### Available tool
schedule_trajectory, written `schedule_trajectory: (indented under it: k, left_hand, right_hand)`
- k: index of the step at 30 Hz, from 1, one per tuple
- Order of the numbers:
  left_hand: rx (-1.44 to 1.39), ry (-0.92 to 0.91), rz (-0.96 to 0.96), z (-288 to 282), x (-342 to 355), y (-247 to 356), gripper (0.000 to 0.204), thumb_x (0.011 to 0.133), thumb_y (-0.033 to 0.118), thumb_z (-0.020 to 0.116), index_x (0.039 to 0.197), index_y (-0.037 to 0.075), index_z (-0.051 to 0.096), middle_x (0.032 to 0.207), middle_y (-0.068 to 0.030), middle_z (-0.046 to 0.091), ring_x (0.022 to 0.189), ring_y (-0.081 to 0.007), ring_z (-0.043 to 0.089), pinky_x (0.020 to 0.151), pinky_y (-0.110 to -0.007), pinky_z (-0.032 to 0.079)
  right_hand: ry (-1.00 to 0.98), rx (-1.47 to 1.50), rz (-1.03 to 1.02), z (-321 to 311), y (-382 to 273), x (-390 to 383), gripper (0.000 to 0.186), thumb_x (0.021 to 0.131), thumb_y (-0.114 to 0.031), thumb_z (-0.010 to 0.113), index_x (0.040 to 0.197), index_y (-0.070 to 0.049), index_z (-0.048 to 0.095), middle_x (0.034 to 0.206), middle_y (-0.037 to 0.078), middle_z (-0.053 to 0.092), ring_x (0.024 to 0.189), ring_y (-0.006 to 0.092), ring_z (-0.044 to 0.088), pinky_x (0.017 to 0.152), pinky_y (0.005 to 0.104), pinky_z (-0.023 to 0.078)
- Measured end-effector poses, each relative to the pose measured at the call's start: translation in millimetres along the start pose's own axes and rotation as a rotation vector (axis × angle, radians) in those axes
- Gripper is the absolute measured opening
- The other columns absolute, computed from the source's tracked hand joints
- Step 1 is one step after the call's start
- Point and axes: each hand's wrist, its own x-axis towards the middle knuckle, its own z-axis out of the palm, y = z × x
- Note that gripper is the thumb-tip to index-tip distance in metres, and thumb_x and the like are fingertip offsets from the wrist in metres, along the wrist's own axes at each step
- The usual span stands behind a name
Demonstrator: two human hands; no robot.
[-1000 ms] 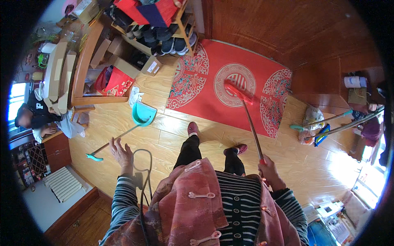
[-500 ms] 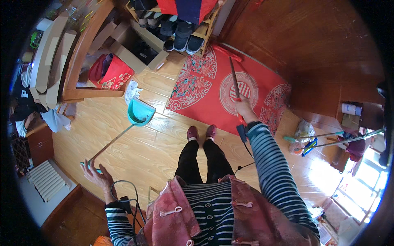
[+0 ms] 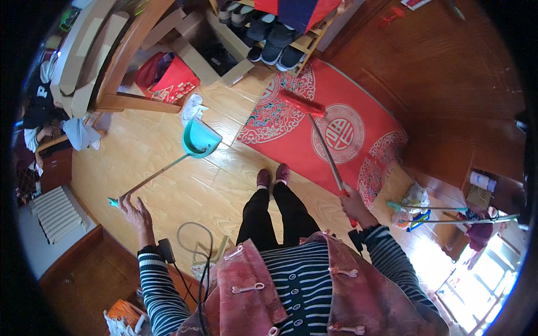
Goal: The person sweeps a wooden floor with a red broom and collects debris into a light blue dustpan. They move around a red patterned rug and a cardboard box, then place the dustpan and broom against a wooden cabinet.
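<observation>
My right hand [image 3: 353, 204] is closed on the long handle of a red broom [image 3: 302, 103], whose head lies on the patterned red mat [image 3: 286, 157] near its far left part. My left hand [image 3: 137, 210] is raised with fingers apart, holding nothing visible. Its fingertips appear over the handle end of a turquoise dustpan [image 3: 190, 140] on the wooden floor; whether they touch it I cannot tell. The dustpan has dark bits inside and a crumpled white cloth [image 3: 192, 106] just beyond it. A looped cable [image 3: 202, 227] hangs by my left arm. My feet stand at the mat's near edge.
A shoe rack [image 3: 307, 42], open cardboard box [image 3: 238, 73] and red bag [image 3: 174, 84] stand beyond. A person [image 3: 45, 112] is at the far left, above a radiator [image 3: 56, 215]. A wooden door [image 3: 426, 67] borders the mat. Long-handled tools [image 3: 465, 218] lie at right.
The broom head went to the mat's far edge and has come back toward me and leftward. My right arm has drawn back from its reach. My feet have come together.
</observation>
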Motion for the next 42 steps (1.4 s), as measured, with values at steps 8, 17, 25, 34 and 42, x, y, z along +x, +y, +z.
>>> schedule_trajectory:
  k: [8, 17, 25, 34, 42]
  left_hand:
    - [0.036, 0.024, -0.237, 8.7, 13.2, -16.5, 0.046, 0.086, 0.017, 0.059, 0.126, 0.002, 0.043, 0.141, -0.0225, 0.028, 0.132, -0.0371, 0.027, 0.108, -0.042, 0.026]
    - [-0.189, 0.067, -0.142, -3.7, 38.3, -11.5, 0.050, 0.079, 0.008, 0.061, 0.125, 0.001, 0.043, 0.127, -0.0202, 0.034, 0.121, -0.0364, 0.036, 0.103, -0.042, 0.033]
    - [-0.291, 0.188, -0.200, 2.8, 78.0, -40.4, 0.057, 0.083, 0.015, 0.061, 0.134, 0.002, 0.036, 0.123, -0.0246, 0.036, 0.114, -0.0392, 0.041, 0.096, -0.042, 0.037]
    - [-0.293, 0.154, -0.193, 0.7, 79.6, -38.1, 0.057, 0.079, 0.012, 0.063, 0.130, 0.002, 0.039, 0.110, -0.0238, 0.041, 0.104, -0.0361, 0.044, 0.091, -0.042, 0.039]
    - [-0.364, 0.181, -0.340, -2.1, 77.3, -55.6, 0.051, 0.081, 0.007, 0.063, 0.126, 0.001, 0.039, 0.110, -0.0162, 0.043, 0.089, -0.0256, 0.049, 0.073, -0.033, 0.045]
  right_hand:
    - [0.063, -0.085, -0.188, 44.5, -98.2, 79.3, 0.055, 0.084, -0.010, 0.048, 0.137, -0.004, 0.036, 0.071, 0.018, 0.057, 0.061, 0.0275, 0.059, 0.054, 0.0383, 0.048]
    - [-0.035, -0.065, -0.121, 92.9, -79.7, 57.2, 0.056, 0.089, -0.006, 0.048, 0.142, -0.011, 0.031, 0.066, 0.000, 0.048, 0.050, 0.0104, 0.046, 0.043, 0.0270, 0.041]
    - [0.018, 0.082, -0.153, 127.8, -184.7, 77.0, 0.033, 0.085, -0.004, 0.046, 0.118, -0.007, 0.046, 0.063, 0.003, 0.047, 0.047, 0.0142, 0.048, 0.040, 0.0314, 0.040]
    - [-0.152, -0.293, -0.131, 245.9, -155.2, 33.8, 0.047, 0.085, -0.009, 0.047, 0.131, -0.008, 0.039, 0.067, 0.008, 0.050, 0.053, 0.0179, 0.052, 0.046, 0.0347, 0.043]
    - [0.074, -0.474, -0.334, 231.2, -163.0, 32.2, 0.055, 0.087, -0.010, 0.049, 0.139, -0.005, 0.034, 0.071, 0.005, 0.050, 0.052, 0.0126, 0.049, 0.046, 0.0297, 0.040]
